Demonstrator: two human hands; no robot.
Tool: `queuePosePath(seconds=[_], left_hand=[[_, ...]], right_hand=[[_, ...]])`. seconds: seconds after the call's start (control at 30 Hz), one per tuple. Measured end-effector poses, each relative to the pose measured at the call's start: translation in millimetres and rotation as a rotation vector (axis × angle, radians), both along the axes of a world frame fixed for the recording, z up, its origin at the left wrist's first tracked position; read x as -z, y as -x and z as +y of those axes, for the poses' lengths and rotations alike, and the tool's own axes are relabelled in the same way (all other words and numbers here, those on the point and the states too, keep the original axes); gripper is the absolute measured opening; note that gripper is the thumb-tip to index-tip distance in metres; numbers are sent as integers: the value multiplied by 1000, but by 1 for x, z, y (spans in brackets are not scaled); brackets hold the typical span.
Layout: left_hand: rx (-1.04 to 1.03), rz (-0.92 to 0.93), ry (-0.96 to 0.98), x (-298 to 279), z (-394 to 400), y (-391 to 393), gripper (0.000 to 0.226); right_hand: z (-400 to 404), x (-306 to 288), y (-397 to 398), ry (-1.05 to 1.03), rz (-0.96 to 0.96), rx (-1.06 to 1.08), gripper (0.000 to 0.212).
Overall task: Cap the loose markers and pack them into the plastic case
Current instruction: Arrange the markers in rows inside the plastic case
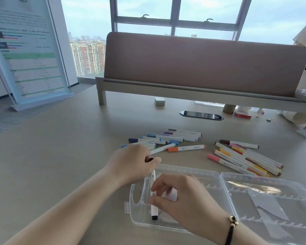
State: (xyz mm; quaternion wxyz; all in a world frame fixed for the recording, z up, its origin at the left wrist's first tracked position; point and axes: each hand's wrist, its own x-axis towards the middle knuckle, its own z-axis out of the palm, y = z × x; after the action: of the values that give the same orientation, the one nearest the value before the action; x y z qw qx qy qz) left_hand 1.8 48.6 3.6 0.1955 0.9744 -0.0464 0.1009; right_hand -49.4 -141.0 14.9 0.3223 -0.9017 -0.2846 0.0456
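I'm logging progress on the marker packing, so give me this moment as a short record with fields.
case: clear plastic case lying open on the table
marker in case: black-capped marker, held by both hands
left hand: left hand grips its upper end
right hand: right hand pinches its barrel
loose markers: blue-purple group, orange marker, warm-coloured group
stage: packing barely begun

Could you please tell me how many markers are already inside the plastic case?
1: a black-capped marker lies in the left half of the open plastic case, held by both hands. The right hand may hide others.
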Motion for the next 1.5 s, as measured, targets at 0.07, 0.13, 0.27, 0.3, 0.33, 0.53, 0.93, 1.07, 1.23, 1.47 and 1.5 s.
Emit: queuePosePath(seconds=[0.07,0.13,0.27,0.3,0.33,0.53,0.93,1.07,1.23,1.47,1.5], left_hand=[[-5,-4,-1,0,0,0,57],[1,-10,23,0,2,-1,58],[-5,13,23,-1,8,-4,50],[-9,22,28,-1,9,-5,47],[-12,34,39,0,10,-6,45],[-9,82,115,2,13,-10,38],[25,119,178,-1,12,-9,42],[51,129,229,-1,13,-10,47],[102,187,274,-6,14,-9,41],[149,305,270,-13,18,-7,31],[147,306,266,-12,19,-8,32]], right_hand=[[1,1,-1,-8,-4,4,17],[1,2,-2,-8,4,1,18],[1,3,-3,-18,29,3,17],[1,4,-4,-31,41,11,17],[1,4,-4,-50,61,23,17],[1,5,-4,-82,109,28,17],[-4,4,-4,129,-132,-113,33],[-9,0,-4,264,-204,-204,43],[-11,-1,-6,305,-239,-253,50],[-13,2,-6,330,-260,-282,49],[-13,2,-7,336,-262,-286,49]])
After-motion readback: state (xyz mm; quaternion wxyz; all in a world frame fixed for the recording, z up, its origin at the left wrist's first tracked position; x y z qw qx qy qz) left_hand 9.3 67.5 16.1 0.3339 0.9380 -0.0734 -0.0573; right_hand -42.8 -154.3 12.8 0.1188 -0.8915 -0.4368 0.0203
